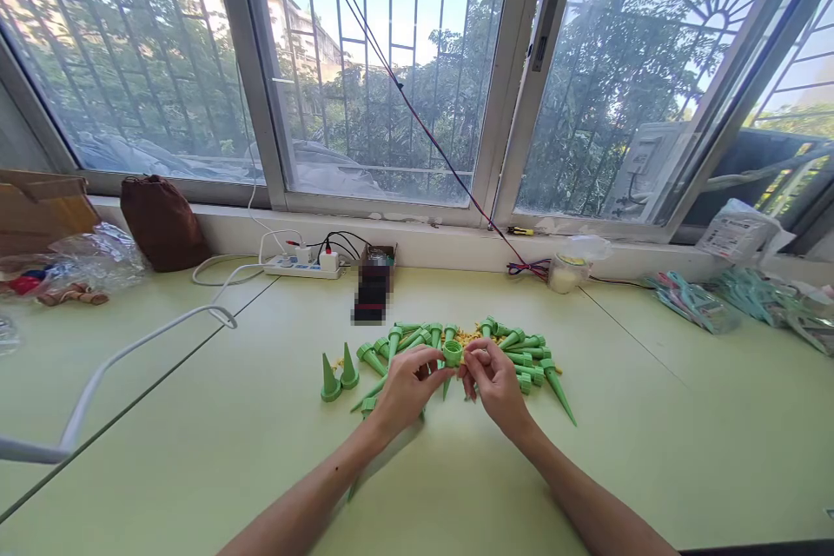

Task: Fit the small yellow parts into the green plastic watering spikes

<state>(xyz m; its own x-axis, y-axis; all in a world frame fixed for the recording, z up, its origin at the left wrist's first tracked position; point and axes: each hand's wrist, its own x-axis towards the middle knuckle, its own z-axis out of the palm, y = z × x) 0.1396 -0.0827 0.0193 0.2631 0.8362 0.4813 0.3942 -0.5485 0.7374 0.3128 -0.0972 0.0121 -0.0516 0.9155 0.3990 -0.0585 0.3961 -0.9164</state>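
A green plant watering spike (453,354) is pinched in my left hand (410,382), its round threaded collar up and its point down toward the table. My right hand (493,378) is closed close beside the collar, with a bit of a small yellow part showing at its fingertips. Behind both hands lies a spread of green spikes (536,354), partly hidden by my fingers. Small yellow parts (467,336) are heaped among them. Left of the pile, two green spikes (330,378) stand points up on their caps, with some yellow behind them.
A power strip (303,268) with plugs and a dark box (373,287) sit by the window sill. White cable (110,365) crosses the table's left side. A brown pouch (162,221) stands back left, a jar (566,272) back right, and bagged items (694,300) lie far right.
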